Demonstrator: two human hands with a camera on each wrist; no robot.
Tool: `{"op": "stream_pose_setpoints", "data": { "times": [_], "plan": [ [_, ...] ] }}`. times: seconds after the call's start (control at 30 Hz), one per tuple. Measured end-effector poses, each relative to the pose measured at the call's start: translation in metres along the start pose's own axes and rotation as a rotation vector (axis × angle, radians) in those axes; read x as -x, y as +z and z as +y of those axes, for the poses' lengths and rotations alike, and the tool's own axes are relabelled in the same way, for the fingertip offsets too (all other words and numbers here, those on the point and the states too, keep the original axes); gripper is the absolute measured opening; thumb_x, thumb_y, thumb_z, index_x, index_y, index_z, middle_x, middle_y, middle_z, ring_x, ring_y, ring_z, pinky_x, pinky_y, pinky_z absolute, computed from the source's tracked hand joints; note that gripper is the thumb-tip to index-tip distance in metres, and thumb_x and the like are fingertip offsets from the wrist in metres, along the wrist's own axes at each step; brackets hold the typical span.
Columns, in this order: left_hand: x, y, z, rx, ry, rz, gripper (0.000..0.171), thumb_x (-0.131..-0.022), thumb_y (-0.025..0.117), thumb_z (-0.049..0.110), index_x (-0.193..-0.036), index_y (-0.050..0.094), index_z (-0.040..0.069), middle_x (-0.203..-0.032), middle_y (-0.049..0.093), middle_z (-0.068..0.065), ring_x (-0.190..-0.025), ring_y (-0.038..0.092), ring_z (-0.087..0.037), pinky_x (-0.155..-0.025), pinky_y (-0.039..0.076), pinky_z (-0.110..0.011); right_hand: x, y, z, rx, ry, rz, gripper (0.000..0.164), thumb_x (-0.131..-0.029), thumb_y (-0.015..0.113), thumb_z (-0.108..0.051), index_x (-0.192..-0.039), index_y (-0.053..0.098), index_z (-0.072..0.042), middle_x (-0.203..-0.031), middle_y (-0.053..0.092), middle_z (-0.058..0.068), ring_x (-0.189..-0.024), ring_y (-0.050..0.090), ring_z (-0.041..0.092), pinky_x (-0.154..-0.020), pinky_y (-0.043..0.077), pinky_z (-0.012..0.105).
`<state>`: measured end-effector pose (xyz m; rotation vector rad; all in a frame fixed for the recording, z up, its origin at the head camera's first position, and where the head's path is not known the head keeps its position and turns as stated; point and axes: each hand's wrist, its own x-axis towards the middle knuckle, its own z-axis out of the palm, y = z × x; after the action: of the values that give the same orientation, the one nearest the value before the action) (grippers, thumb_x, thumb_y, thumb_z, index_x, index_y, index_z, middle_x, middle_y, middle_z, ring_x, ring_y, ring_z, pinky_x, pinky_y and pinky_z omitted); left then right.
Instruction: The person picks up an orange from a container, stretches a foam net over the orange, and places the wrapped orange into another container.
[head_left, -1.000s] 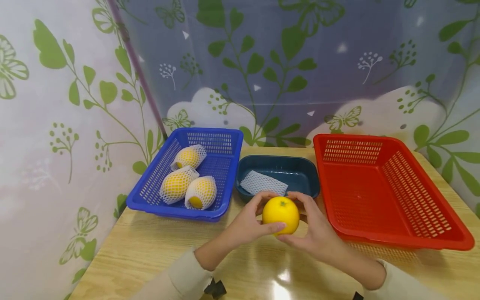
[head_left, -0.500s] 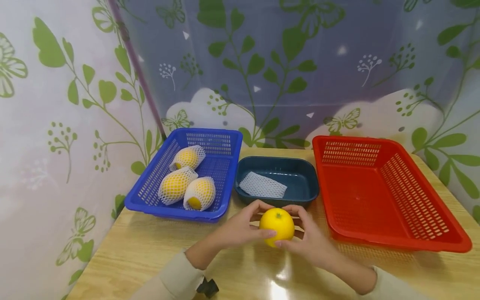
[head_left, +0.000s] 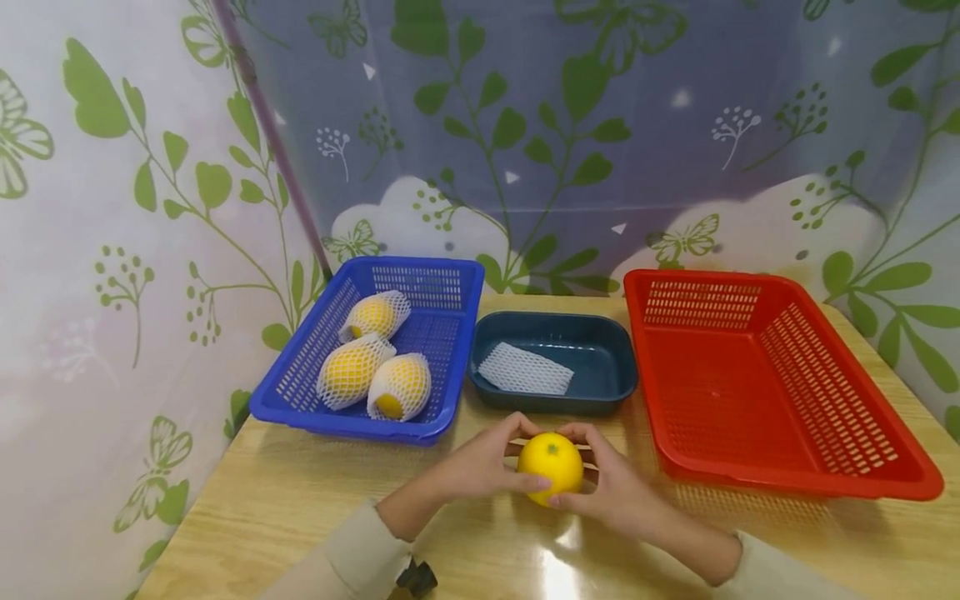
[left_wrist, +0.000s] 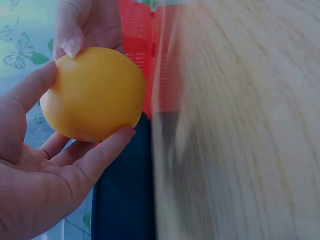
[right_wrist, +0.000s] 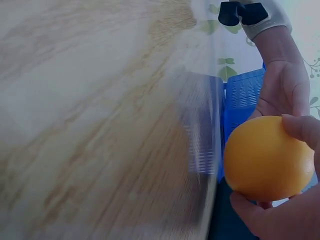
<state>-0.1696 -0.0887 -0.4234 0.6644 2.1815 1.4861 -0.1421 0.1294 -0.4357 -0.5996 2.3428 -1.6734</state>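
Observation:
A round yellow-orange fruit (head_left: 551, 468), like an orange, is held between both hands in front of the dark teal tray. My left hand (head_left: 486, 463) grips it from the left, thumb across its near side. From the right, my right hand (head_left: 617, 492) grips the same fruit with curled fingers and thumb. The left wrist view shows the fruit (left_wrist: 95, 95) bare, with thumb and fingertips of the left hand (left_wrist: 55, 175) around it. In the right wrist view, the right hand's thumb and fingers press on the fruit (right_wrist: 270, 157).
A blue basket (head_left: 442, 333) at left holds several yellow fruits (head_left: 356, 375) in white foam nets. Behind the hands, the teal tray (head_left: 600, 400) contains a flat white foam net (head_left: 527, 369). A red basket (head_left: 720, 383) stands at right on the wooden table (head_left: 300, 508).
Both hands have drawn the fruit back toward the body and slightly left, away from the teal tray. Their grip on it stays. The baskets and foam nets have not moved.

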Motion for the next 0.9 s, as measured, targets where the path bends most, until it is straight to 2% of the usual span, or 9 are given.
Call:
{"op": "stream_pose_setpoints", "data": {
  "times": [0.23, 0.63, 0.8, 0.9],
  "plan": [
    [-0.001, 0.004, -0.006, -0.011, 0.005, -0.003, 0.043, -0.085, 0.076, 0.011, -0.116, 0.047, 0.009, -0.131, 0.053, -0.008, -0.124, 0.052, -0.03, -0.099, 0.048, -0.035, 0.0, 0.001, 0.004, 0.04, -0.024, -0.024, 0.069, -0.076, 0.084, -0.014, -0.13, 0.042, -0.005, -0.127, 0.048, 0.017, -0.112, 0.053, 0.035, -0.094, 0.049, 0.043],
    [-0.002, 0.005, -0.011, -0.009, -0.008, 0.002, 0.047, -0.083, 0.077, 0.009, -0.118, 0.046, 0.01, -0.13, 0.053, -0.008, -0.124, 0.052, -0.03, -0.099, 0.048, -0.034, -0.001, 0.003, 0.007, 0.106, -0.039, -0.011, 0.069, -0.075, 0.085, -0.015, -0.129, 0.044, -0.006, -0.127, 0.05, 0.015, -0.113, 0.053, 0.033, -0.097, 0.047, 0.049],
    [-0.002, 0.005, -0.012, -0.005, -0.002, -0.004, 0.05, -0.084, 0.076, 0.009, -0.124, 0.045, 0.008, -0.132, 0.051, -0.008, -0.125, 0.051, -0.029, -0.101, 0.046, -0.033, 0.0, -0.002, 0.0, 0.185, -0.033, -0.031, 0.073, -0.076, 0.085, -0.022, -0.132, 0.042, -0.004, -0.126, 0.05, 0.017, -0.111, 0.055, 0.033, -0.095, 0.049, 0.05],
    [-0.001, 0.005, -0.012, -0.018, -0.009, -0.009, 0.056, -0.085, 0.076, 0.01, -0.131, 0.044, 0.009, -0.135, 0.049, -0.009, -0.125, 0.05, -0.028, -0.102, 0.045, -0.033, 0.002, -0.01, -0.014, 0.263, -0.019, -0.023, 0.073, -0.077, 0.084, -0.026, -0.133, 0.042, -0.004, -0.127, 0.049, 0.019, -0.109, 0.056, 0.034, -0.093, 0.05, 0.049]
  ]
}}
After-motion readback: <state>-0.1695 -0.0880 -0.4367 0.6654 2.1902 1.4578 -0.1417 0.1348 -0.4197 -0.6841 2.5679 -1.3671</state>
